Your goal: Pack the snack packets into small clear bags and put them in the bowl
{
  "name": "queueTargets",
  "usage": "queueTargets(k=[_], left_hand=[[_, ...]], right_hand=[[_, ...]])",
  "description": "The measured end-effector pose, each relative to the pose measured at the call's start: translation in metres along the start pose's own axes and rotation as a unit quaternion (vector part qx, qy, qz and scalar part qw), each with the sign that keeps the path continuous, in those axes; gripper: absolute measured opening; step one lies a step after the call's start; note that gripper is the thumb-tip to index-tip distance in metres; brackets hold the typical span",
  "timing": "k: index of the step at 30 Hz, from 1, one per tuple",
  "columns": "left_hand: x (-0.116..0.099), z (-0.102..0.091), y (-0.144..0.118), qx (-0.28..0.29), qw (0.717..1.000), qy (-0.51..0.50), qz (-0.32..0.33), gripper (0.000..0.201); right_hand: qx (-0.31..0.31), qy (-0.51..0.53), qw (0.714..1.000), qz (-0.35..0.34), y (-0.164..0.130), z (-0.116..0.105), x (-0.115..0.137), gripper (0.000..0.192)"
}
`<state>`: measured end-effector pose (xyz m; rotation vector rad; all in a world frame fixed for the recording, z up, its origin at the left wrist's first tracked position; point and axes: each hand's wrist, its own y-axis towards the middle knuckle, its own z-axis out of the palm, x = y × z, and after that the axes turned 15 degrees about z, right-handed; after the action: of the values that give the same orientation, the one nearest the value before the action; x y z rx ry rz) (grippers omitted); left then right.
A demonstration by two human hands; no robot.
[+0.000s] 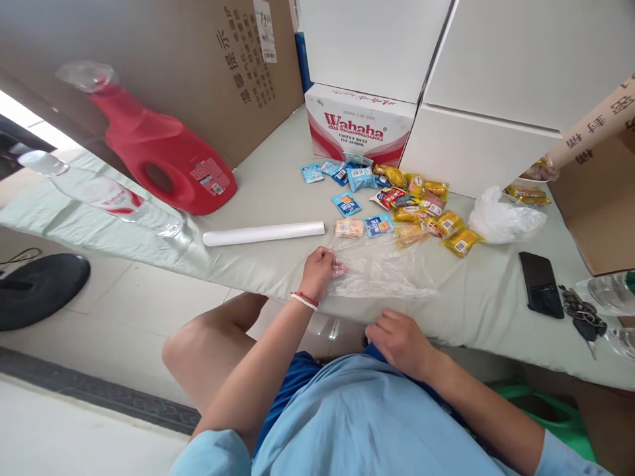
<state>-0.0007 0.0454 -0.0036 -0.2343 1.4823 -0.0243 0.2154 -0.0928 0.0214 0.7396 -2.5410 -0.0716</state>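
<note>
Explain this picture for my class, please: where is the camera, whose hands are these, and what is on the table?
There is one picture, taken by a camera worn on a person's head, looking down at their own bare hands. The left hand pinches the edge of a clear plastic bag lying on the table. The right hand rests at the table's near edge, by the lap. On the table lie snack packets, a white roll, a red jug, a phone and keys.
</note>
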Motion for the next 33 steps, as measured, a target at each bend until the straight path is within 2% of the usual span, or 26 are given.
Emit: queueTargets(k=[2, 3, 6, 7, 9, 11, 12, 14, 15, 17, 20, 22, 23, 25, 27, 29, 31, 33], left_hand=[[0.000, -0.001, 0.001, 0.000, 1.000, -0.014, -0.010, 0.016], [-0.001, -0.002, 0.001, 0.002, 1.000, -0.017, -0.013, 0.015], [-0.002, 0.000, -0.001, 0.005, 1.000, -0.018, -0.013, 0.013], [-0.003, 0.000, -0.001, 0.005, 1.000, -0.017, -0.013, 0.014], [-0.004, 0.002, -0.003, 0.004, 1.000, -0.014, -0.011, 0.015], [-0.005, 0.002, -0.004, 0.003, 1.000, -0.014, -0.011, 0.016], [-0.005, 0.002, -0.004, 0.001, 1.000, -0.016, -0.011, 0.017], [-0.005, 0.001, -0.004, -0.004, 1.000, -0.022, -0.013, 0.017], [-0.005, 0.001, -0.004, -0.007, 1.000, -0.025, -0.014, 0.017], [-0.004, 0.000, -0.004, -0.011, 0.999, -0.032, -0.016, 0.017], [-0.004, 0.000, -0.003, -0.010, 0.999, -0.040, -0.025, 0.016], [-0.006, -0.001, -0.002, -0.006, 0.998, -0.045, -0.033, 0.016], [-0.007, -0.001, 0.000, -0.002, 0.998, -0.048, -0.037, 0.016], [-0.009, -0.003, 0.002, 0.008, 0.997, -0.054, -0.046, 0.017], [-0.010, -0.004, 0.004, 0.013, 0.997, -0.058, -0.053, 0.018], [-0.010, -0.004, 0.004, 0.012, 0.997, -0.060, -0.053, 0.018], [-0.010, -0.004, 0.003, 0.012, 0.997, -0.061, -0.048, 0.017], [-0.010, -0.003, 0.001, 0.014, 0.997, -0.060, -0.042, 0.016]], right_hand=[[0.004, 0.021, 1.000, -0.004, -0.010, 0.000, 0.006, 0.027], [-0.013, 0.030, 0.999, 0.016, -0.009, -0.004, 0.007, 0.026], [-0.102, 0.008, 0.986, 0.129, 0.015, -0.020, 0.000, 0.024], [-0.113, -0.013, 0.979, 0.168, 0.028, -0.025, -0.004, 0.023], [-0.074, -0.061, 0.969, 0.229, 0.057, -0.032, -0.012, 0.027], [0.028, -0.104, 0.960, 0.259, 0.082, -0.031, -0.017, 0.038], [0.081, -0.118, 0.954, 0.263, 0.090, -0.029, -0.017, 0.037], [0.152, -0.122, 0.947, 0.254, 0.096, -0.022, -0.016, 0.022], [0.159, -0.111, 0.950, 0.243, 0.093, -0.019, -0.015, 0.016], [0.117, -0.072, 0.969, 0.204, 0.080, -0.015, -0.011, 0.018], [0.015, -0.021, 0.993, 0.116, 0.045, -0.008, -0.005, 0.027], [-0.009, -0.016, 0.998, 0.061, 0.019, 0.000, 0.000, 0.028], [0.006, -0.020, 0.999, 0.033, 0.008, 0.004, 0.002, 0.027], [0.079, -0.027, 0.996, -0.016, -0.011, 0.006, 0.008, 0.023], [0.152, -0.002, 0.987, -0.045, -0.019, -0.005, 0.013, 0.019], [0.177, 0.069, 0.981, -0.041, -0.016, -0.032, 0.016, 0.018], [0.137, 0.144, 0.980, -0.001, 0.000, -0.065, 0.012, 0.021], [0.055, 0.146, 0.985, 0.075, 0.025, -0.089, 0.001, 0.026]])
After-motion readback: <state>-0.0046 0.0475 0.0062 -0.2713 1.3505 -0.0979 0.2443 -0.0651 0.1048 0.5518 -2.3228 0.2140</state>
